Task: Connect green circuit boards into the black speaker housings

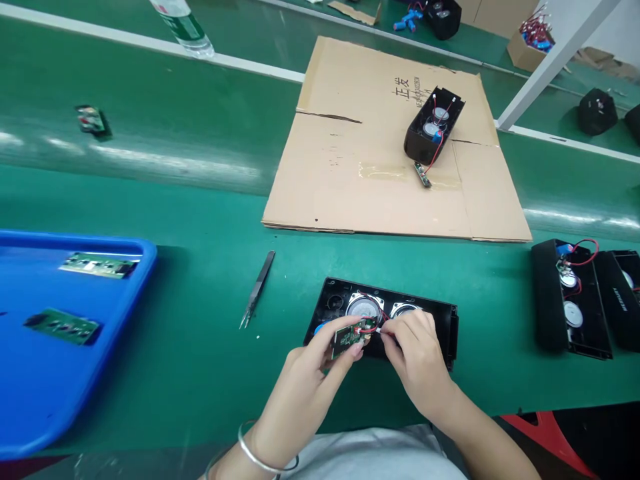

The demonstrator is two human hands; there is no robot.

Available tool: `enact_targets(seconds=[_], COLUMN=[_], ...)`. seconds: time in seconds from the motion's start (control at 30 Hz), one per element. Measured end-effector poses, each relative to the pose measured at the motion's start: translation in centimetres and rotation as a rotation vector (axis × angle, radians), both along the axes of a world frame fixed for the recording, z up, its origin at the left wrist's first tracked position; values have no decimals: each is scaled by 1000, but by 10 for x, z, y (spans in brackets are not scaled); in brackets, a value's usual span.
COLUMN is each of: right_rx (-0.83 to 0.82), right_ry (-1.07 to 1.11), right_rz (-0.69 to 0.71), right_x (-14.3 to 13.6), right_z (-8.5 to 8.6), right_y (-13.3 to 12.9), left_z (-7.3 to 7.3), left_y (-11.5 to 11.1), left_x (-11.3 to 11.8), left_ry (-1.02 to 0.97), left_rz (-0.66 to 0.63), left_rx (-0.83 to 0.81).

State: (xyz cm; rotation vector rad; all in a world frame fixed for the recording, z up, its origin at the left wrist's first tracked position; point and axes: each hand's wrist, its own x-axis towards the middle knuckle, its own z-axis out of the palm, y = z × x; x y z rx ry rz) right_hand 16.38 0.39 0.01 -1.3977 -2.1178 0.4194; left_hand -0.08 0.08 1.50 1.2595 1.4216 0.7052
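The thumb and fingers of the left hand (309, 380) are closed on the edges of a thin green rectangular circuit board (345, 340), holding it tilted above the work. The fingertips of the right hand (423, 360) are pinched together on a small white plug (379, 330), just beside the board. From the board, a thin glossy red wire (369, 329) curves toward these fingers.

Under both hands lies a long open housing of black plastic (443, 321), with round grey speakers (364, 307) inside it. To the left of the fingers, black slender metal tweezers (259, 287) rest on the smooth green table surface (200, 373). Farther left is a shiny blue plastic tray (30, 400) with rounded rim, bearing two green boards (100, 265). Beyond the fingers, a flat brown cardboard sheet (325, 180), creased and taped, carries another black housing (414, 143). Well to the right stand two more black housings (547, 307).
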Motion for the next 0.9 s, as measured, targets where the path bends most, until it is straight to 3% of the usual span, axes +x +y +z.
enact_targets(seconds=[0.2,0.43,0.8,0.9], right_rx=[-22,-51,13,56], right_ry=[0,-12,-3,-2], right_rz=[18,43,42,68], right_x=[-3,-3,-2,-2], right_z=[2,2,1,0], right_y=[1,2,2,2], left_z=[-2,-2,-5,-7], left_y=[-1,-2,-2,-2], left_x=[0,3,2,2], left_ry=[33,109,101,138], left_rz=[-32,-81,-107,-130], left_rx=[19,198,223,303])
